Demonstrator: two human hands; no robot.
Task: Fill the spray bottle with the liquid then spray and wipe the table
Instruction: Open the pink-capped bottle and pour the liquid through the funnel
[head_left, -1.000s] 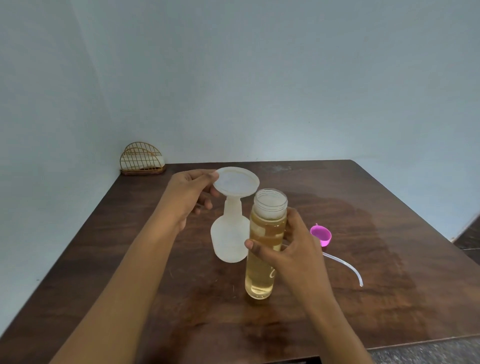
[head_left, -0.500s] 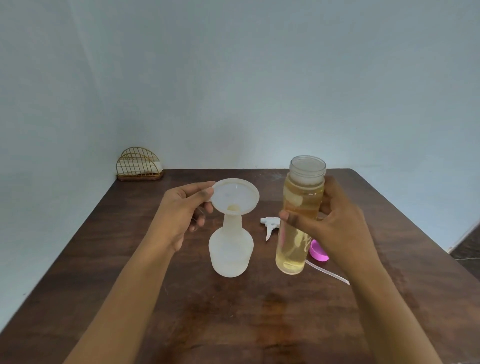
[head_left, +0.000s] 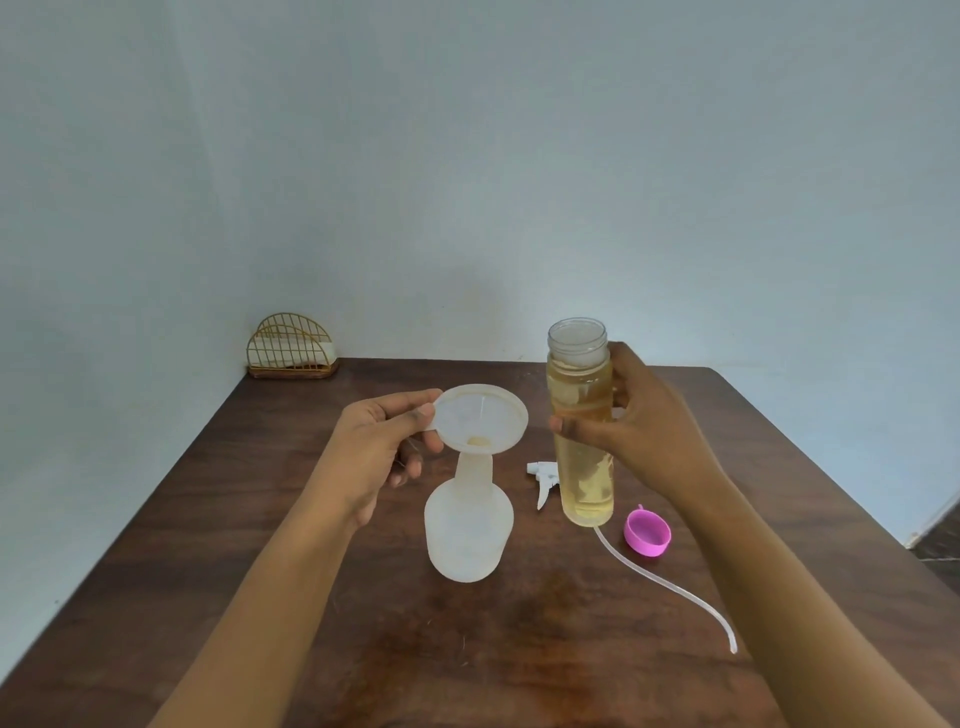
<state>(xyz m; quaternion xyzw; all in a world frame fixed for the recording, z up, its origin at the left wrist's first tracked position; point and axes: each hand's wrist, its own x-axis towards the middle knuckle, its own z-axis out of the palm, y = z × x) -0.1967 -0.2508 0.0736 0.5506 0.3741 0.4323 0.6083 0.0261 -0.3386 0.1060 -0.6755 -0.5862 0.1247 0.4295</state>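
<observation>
A translucent white spray bottle (head_left: 469, 525) stands uncapped on the brown table (head_left: 260, 519), with a white funnel (head_left: 480, 418) seated in its neck. My left hand (head_left: 387, 449) pinches the funnel's left rim. My right hand (head_left: 641, 439) grips an open clear bottle of amber liquid (head_left: 581, 415), held upright above the table just right of the funnel. The white trigger sprayer head (head_left: 543, 478) lies behind that bottle, its clear dip tube (head_left: 670, 587) trailing toward me across the table.
A pink cap (head_left: 647, 532) lies open side up to the right of the amber bottle. A gold wire holder with white cloths (head_left: 291, 345) stands at the far left corner against the wall. The table's right edge drops off near the floor.
My right hand has lifted the amber bottle off the table and carried it up and to the right of the funnel. My left hand stays on the funnel rim.
</observation>
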